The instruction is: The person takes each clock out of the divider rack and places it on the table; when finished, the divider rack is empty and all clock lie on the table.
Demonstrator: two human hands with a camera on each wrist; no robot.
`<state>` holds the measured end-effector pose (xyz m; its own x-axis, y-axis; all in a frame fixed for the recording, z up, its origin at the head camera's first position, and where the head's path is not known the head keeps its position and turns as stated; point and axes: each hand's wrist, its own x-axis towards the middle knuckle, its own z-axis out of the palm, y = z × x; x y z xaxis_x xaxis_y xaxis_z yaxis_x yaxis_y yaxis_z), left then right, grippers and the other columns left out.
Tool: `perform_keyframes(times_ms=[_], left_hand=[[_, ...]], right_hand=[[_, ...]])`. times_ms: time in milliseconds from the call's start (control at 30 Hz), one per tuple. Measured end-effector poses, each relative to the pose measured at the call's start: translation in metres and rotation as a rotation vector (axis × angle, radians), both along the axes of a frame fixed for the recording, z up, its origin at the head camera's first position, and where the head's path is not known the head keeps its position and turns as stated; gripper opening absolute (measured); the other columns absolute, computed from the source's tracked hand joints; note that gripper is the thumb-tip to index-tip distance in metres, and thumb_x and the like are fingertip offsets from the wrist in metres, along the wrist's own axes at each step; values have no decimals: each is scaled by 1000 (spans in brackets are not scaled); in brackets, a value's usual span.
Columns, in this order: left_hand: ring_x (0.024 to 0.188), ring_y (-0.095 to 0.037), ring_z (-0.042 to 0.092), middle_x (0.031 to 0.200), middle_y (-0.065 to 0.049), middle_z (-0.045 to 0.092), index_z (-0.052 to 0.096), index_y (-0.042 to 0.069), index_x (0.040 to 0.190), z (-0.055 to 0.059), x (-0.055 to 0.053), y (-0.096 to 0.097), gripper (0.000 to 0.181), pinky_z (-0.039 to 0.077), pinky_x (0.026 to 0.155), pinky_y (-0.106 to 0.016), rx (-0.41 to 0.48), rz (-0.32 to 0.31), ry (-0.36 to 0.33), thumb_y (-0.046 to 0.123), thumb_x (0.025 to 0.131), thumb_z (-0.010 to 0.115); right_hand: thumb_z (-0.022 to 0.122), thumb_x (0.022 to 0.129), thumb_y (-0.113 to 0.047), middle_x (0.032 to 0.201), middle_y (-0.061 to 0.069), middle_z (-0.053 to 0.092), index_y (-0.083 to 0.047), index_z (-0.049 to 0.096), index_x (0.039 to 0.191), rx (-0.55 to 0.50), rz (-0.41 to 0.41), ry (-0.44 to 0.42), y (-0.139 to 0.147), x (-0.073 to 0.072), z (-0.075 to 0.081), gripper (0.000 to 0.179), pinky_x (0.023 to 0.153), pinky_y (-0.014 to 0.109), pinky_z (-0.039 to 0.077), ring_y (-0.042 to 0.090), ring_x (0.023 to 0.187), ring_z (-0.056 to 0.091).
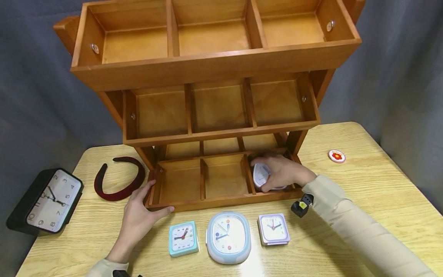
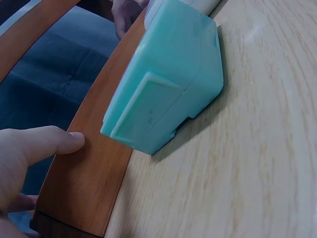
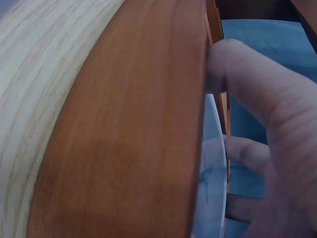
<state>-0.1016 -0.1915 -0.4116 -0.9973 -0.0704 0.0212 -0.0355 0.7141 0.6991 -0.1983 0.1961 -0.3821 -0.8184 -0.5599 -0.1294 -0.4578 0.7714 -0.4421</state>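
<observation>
My right hand (image 1: pixel 279 169) reaches into the right compartment of the bottom tier and grips a white, rounded clock (image 1: pixel 260 175); its lower part is hidden by the front board. In the right wrist view the thumb bends over the board's edge, with fingers beside the clock's pale rim (image 3: pixel 214 173). My left hand (image 1: pixel 141 215) spreads across the left front corner of the wooden bottom tier (image 1: pixel 221 201), its thumb straight against the front board. A turquoise square clock (image 1: pixel 183 238) lies near that thumb. Beside it are a blue-rimmed oval clock (image 1: pixel 228 238) and a lilac square clock (image 1: pixel 273 229).
Two wider wooden tiers, the middle one (image 1: pixel 221 132) and the top one (image 1: pixel 214 69), overhang the bottom tier, each split into three compartments. On the left are a black clock (image 1: pixel 52 202) and a dark red headband (image 1: pixel 119 195). A round flower badge (image 1: pixel 337 156) lies at right.
</observation>
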Motion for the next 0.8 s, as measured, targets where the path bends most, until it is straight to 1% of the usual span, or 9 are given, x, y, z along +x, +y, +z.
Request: perform_keyframes(times_ms=[167,333,433,533,700,800], left_hand=[[129,-51,39,145,-29,35,39,8,146,1,1,0,93,37,99,-65,-1,5,-15,35,70,87],[129,-50,41,144,-28,37,41,8,145,-1,1,0,91,37,100,-64,9,-1,1,32,70,87],[129,-50,41,144,-27,37,41,9,144,-1,2,0,91,37,100,-64,15,0,0,31,70,88],[128,-50,42,143,-27,38,42,9,144,-1,4,-1,91,37,100,-64,11,7,-2,31,69,88],[126,-50,44,141,-27,40,43,7,143,-2,6,0,89,40,98,-63,1,3,17,28,69,88],[125,-50,45,140,-27,41,43,7,143,-2,5,1,89,40,98,-63,-7,3,22,28,69,88]], right_hand=[[80,62,-21,113,9,64,-10,56,130,-9,11,6,0,0,0,73,79,35,49,21,92,56],[80,62,-23,108,7,65,-10,59,127,11,6,55,0,-1,0,70,79,35,49,21,92,56],[81,63,-24,105,7,66,-10,60,126,15,4,89,0,-1,2,68,77,34,49,20,90,57],[81,62,-26,103,6,67,-10,61,125,7,12,108,-2,-1,6,68,74,32,49,20,89,58],[79,63,-25,110,8,65,-10,61,126,8,26,122,-2,2,17,67,77,34,49,21,94,56],[79,63,-26,111,10,63,-10,61,126,23,38,139,-2,5,24,68,76,34,50,22,94,56]])
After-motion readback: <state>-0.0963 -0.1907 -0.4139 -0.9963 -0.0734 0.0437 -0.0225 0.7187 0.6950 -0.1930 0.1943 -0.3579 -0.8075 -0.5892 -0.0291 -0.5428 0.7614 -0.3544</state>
